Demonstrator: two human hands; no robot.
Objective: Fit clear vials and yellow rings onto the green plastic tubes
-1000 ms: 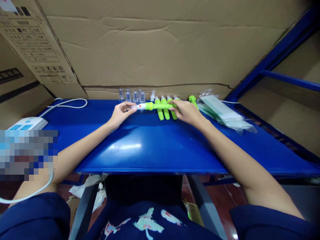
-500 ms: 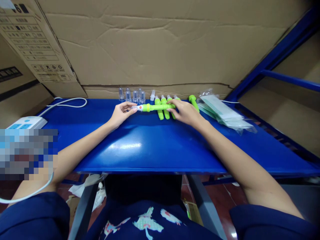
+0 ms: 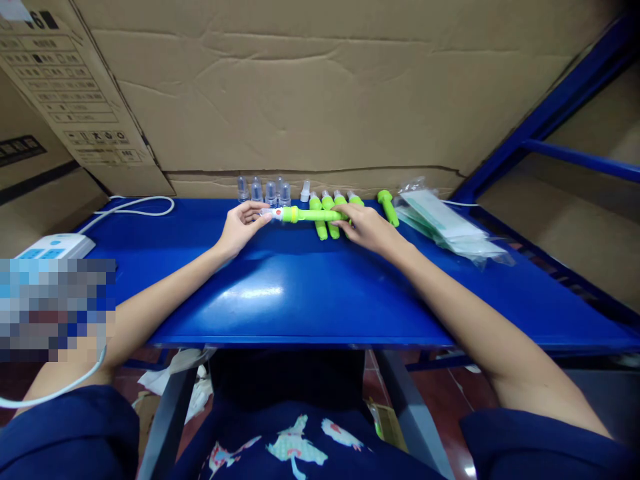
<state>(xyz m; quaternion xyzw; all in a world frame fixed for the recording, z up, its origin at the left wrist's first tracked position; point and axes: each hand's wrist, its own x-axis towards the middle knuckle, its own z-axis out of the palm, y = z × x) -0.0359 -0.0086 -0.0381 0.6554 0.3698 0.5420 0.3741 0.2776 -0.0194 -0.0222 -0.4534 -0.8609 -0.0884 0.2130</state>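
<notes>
A long green pen-like device (image 3: 310, 215) with a white tip and a red dot lies crosswise above the blue table (image 3: 300, 293). My left hand (image 3: 240, 227) pinches its white tip end. My right hand (image 3: 367, 227) grips its green end. Behind it lie several green pieces (image 3: 327, 213) side by side, and one more green piece (image 3: 387, 205) to the right. Small clear caps (image 3: 265, 191) stand in a row at the back, with a white cap (image 3: 305, 191) beside them.
A pile of clear plastic bags (image 3: 445, 223) lies at the right. A white power strip (image 3: 55, 245) with a white cable (image 3: 135, 207) sits at the left. Cardboard boxes (image 3: 300, 93) wall the back. A blue rack frame (image 3: 565, 153) rises at the right.
Both hands have shifted the green device slightly to the left and a little farther back. The other items stay where they were.
</notes>
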